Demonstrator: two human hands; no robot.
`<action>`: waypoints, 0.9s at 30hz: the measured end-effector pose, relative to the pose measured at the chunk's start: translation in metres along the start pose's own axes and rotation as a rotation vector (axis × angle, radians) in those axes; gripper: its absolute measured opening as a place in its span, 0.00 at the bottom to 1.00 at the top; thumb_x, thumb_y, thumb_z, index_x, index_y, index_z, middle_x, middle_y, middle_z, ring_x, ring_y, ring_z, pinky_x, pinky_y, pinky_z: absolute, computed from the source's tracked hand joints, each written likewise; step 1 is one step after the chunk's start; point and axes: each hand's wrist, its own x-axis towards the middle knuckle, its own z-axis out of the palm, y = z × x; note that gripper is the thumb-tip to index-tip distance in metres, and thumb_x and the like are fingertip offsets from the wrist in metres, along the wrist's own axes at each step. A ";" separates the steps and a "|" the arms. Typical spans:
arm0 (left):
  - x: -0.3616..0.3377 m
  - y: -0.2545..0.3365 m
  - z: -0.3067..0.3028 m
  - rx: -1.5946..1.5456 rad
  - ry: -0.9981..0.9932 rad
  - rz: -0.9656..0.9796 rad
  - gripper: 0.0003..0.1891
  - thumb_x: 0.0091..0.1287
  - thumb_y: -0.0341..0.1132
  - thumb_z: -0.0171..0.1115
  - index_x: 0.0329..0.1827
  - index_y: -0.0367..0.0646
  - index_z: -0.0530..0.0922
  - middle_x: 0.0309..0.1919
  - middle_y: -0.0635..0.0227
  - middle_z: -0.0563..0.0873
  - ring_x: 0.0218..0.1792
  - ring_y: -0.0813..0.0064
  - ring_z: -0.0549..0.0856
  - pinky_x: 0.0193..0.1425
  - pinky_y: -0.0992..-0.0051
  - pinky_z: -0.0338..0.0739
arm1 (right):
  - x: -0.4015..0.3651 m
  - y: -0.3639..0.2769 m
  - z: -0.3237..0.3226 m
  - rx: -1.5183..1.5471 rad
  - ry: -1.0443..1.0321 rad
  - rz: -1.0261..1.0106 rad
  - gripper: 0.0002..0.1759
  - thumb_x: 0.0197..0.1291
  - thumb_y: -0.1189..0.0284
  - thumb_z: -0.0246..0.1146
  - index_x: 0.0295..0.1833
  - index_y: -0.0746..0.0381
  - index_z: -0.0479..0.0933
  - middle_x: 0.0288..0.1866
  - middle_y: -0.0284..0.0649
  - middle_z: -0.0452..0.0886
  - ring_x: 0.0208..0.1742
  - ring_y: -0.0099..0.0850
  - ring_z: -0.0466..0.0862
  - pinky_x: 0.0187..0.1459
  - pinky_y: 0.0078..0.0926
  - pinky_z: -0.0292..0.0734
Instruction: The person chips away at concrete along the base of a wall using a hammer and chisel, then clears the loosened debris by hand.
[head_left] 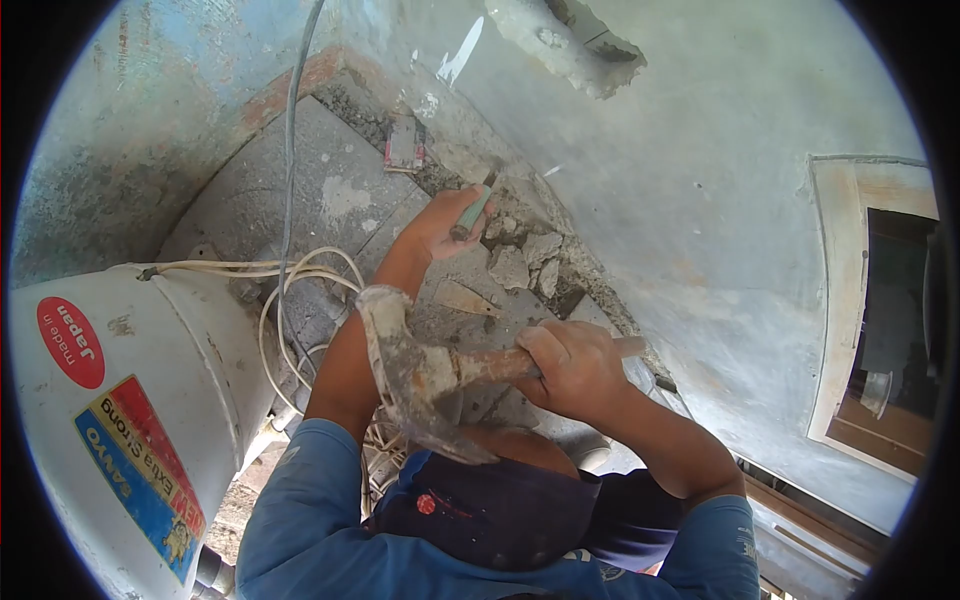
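My left hand is closed around a chisel with a green grip. Its dark tip points up at the broken base of the wall. Nearer to me, my right hand grips the wooden handle of a worn, dusty claw hammer. The hammer head is raised close to the camera and overlaps my left forearm. Just right of my left hand lie broken chunks of concrete along the wall's foot. Contact between the chisel tip and the wall is too small to make out.
A white tank with stickers stands at the left. Pale looped cables and a grey hanging cable run beside it. A small red-and-white box lies near the corner. The wall has a hole and a framed opening.
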 end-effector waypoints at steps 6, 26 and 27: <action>-0.006 0.003 0.005 0.017 0.038 -0.004 0.16 0.67 0.48 0.59 0.33 0.44 0.78 0.16 0.76 0.74 0.15 0.84 0.70 0.22 0.82 0.64 | -0.003 0.006 0.019 -0.014 -0.037 0.122 0.20 0.43 0.64 0.73 0.38 0.61 0.73 0.26 0.42 0.78 0.26 0.41 0.81 0.26 0.37 0.75; 0.001 0.002 -0.012 0.114 -0.097 -0.022 0.17 0.69 0.49 0.54 0.32 0.45 0.77 0.16 0.72 0.72 0.21 0.80 0.68 0.34 0.76 0.69 | 0.001 -0.004 0.020 0.052 -0.021 -0.026 0.25 0.31 0.69 0.73 0.39 0.61 0.72 0.29 0.40 0.78 0.27 0.39 0.81 0.25 0.35 0.75; 0.002 0.002 -0.012 0.116 -0.100 -0.019 0.17 0.69 0.49 0.54 0.32 0.45 0.77 0.16 0.72 0.72 0.21 0.80 0.68 0.34 0.76 0.69 | 0.000 -0.004 0.019 0.052 -0.047 -0.041 0.25 0.31 0.69 0.73 0.40 0.61 0.72 0.29 0.40 0.79 0.27 0.39 0.81 0.25 0.35 0.75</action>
